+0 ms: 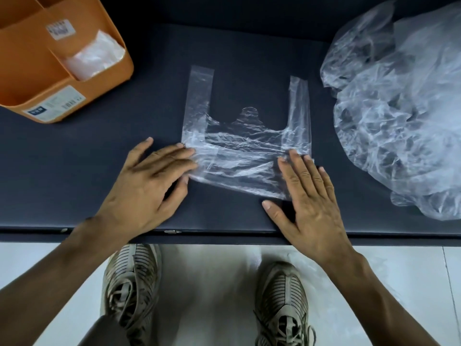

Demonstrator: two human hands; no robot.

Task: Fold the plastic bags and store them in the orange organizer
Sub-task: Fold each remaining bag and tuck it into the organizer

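Table [74, 171]: dark, matte, spanning the whole width.
Loose bags [404, 108]: crumpled clear heap at three o'clock.
Orange organizer [30, 78]: at ten o'clock, folded plastic [94, 56] in one compartment.
Flat bag [239, 146]: centre, handles toward twelve, lower part doubled up.
Left hand [147, 186]: fingers spread flat, pressing the bag's nine o'clock edge, gripping nothing.
Right hand [309, 203]: fingers extended flat on its four o'clock corner, gripping nothing.

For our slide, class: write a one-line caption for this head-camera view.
Both hands, left hand and right hand, press a clear plastic bag flat beside the orange organizer.
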